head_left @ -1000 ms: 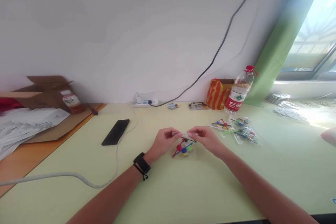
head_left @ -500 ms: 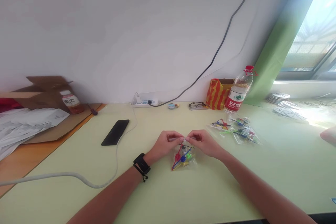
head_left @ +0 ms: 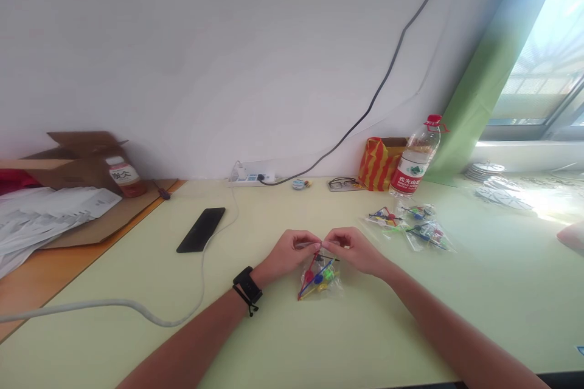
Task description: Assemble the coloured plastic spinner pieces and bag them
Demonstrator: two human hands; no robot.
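Note:
A clear plastic bag (head_left: 319, 278) with red, blue, green, yellow and black plastic parts hangs or rests just above the table, in front of me. Its top edge is pinched by my left hand (head_left: 292, 250), which wears a black watch on the wrist. My right hand (head_left: 353, 249) grips the same edge, its fingertips touching or nearly touching those of the left. Several similar filled bags (head_left: 426, 234) lie to the right, beyond my right hand.
On the pale green table (head_left: 255, 340) are a black phone (head_left: 201, 230), a white cable, glasses (head_left: 342, 183) and a power strip (head_left: 250, 178). A large water bottle (head_left: 413, 161) stands at the back right; part of another person's hand (head_left: 570, 236) shows at the right edge.
Both hands and the bag have shifted very slightly toward me. The parts inside the bag have moved a little, and the fingertips are closer together.

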